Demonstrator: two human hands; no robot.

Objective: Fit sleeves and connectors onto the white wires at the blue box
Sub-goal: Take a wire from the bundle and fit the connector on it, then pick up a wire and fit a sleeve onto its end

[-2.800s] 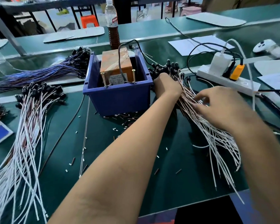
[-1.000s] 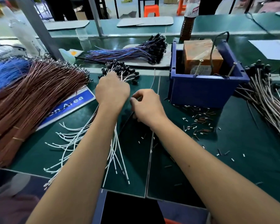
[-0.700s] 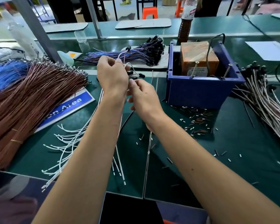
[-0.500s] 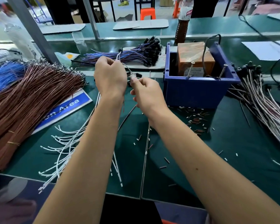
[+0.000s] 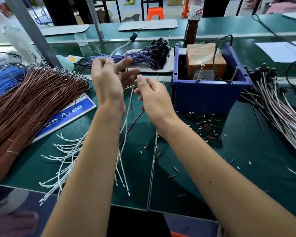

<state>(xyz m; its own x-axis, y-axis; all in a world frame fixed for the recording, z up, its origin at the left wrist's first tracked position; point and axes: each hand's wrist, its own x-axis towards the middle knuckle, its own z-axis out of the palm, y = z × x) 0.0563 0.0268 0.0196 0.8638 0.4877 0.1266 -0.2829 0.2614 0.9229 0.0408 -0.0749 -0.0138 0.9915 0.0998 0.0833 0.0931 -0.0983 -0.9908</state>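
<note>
The left hand [image 5: 108, 77] is raised above the green surface [image 5: 246, 168], its fingers curled round a single white wire [image 5: 126, 127] that it holds upright: the black connector [image 5: 133, 36] at the top end stands clear above the hand, and the long tail hangs down past the wrist toward the loose white wires [image 5: 65, 161] fanned out below. The right hand [image 5: 152, 96] sits just beside it, thumb and forefinger pinched together at the wire; whether a sleeve is between them is too small to tell. The blue box [image 5: 207, 98] stands just right of both hands, with short cut sleeves [image 5: 207, 125] scattered at its foot. This wire looks very light and limp, so it will sag and swing wherever it is unsupported; the sound place to hold it is close to the end being worked, leaving only a short stub that stays straight enough to thread. The insulation seems smooth and likely slippery, so a firm fingertip pinch suits it. The tiny sleeves would be easy to drop or crush and call for a light grip.
</note>
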